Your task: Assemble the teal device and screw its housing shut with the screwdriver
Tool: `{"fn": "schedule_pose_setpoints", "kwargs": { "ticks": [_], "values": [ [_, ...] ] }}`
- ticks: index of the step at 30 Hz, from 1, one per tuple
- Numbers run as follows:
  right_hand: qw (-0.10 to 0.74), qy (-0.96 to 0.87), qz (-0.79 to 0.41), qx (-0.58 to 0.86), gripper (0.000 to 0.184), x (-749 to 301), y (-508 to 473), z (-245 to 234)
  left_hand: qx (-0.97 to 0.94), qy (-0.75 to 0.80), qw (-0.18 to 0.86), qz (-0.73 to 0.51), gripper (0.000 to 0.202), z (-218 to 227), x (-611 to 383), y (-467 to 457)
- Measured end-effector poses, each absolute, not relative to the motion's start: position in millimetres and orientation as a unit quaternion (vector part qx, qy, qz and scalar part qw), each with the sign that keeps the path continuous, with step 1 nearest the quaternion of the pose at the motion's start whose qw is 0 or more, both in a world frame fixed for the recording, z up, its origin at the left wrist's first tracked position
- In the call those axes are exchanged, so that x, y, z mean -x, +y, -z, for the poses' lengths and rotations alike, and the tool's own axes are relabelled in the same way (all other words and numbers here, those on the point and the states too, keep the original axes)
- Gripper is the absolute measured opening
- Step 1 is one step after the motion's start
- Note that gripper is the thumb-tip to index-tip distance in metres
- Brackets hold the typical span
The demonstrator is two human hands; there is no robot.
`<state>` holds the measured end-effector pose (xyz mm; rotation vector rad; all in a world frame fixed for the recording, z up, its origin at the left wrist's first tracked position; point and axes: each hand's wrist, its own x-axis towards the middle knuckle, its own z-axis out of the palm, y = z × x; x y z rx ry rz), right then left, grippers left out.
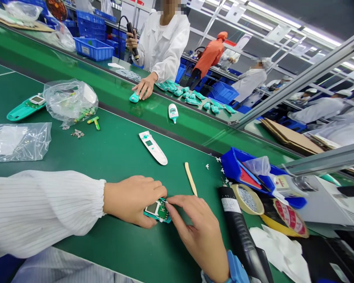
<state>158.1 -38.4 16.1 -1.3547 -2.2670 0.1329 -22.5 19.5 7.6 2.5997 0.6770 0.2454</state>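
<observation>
Left hand (pixel 132 200), right hand (pixel 194 234) clenched on circuit board (pixel 163 212) (blue tray (pixel 233 165) holds plastic bag (pixel 261 165)).

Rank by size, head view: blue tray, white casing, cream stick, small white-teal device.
1. Blue plastic tray
2. White device casing
3. Cream stick and small white-teal device: too close to rank. The stick looks longer but thinner, and the device sits farther from the camera.

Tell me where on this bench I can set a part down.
Bare green mat lies between the white casing and the left hand holding the teal device. Crowded: right of the right hand, around the blue bin and tape rolls.
</observation>
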Motion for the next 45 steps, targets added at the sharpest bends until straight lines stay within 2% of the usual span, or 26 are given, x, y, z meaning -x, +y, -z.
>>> {"fn": "schedule_pose_setpoints", "kwargs": {
  "ticks": [9, 17, 21, 26, 31, 36, 41, 45],
  "values": [
    [0.160, -0.844, -0.082, 0.505, 0.009, -154, -28, -35, -0.943, 0.245, 0.212, -0.082, 0.034, -10, 23, 20],
    [0.109, -0.764, -0.271, 0.575, 0.007, -150, -15, -46, -0.941, 0.245, 0.219, -0.082, 0.033, -10, 24, 19],
    [0.091, -0.735, -0.320, 0.591, 0.005, -149, -10, -50, -0.942, 0.242, 0.216, -0.088, 0.033, -9, 24, 19],
    [0.079, -0.743, -0.307, 0.590, 0.007, -146, -10, -54, -0.941, 0.244, 0.222, -0.074, 0.033, -10, 25, 19],
    [0.029, -0.779, -0.224, 0.585, 0.008, -143, -16, -57, -0.940, 0.240, 0.229, -0.082, 0.033, -10, 25, 20],
    [0.015, -0.788, -0.171, 0.591, 0.007, -142, -21, -55, -0.941, 0.240, 0.227, -0.080, 0.032, -10, 26, 19],
    [0.010, -0.780, -0.190, 0.597, 0.008, -140, -18, -59, -0.941, 0.240, 0.225, -0.083, 0.031, -10, 25, 20],
    [0.016, -0.761, -0.248, 0.599, 0.009, -140, -12, -64, -0.940, 0.236, 0.229, -0.090, 0.033, -9, 25, 20]
  ]
}}
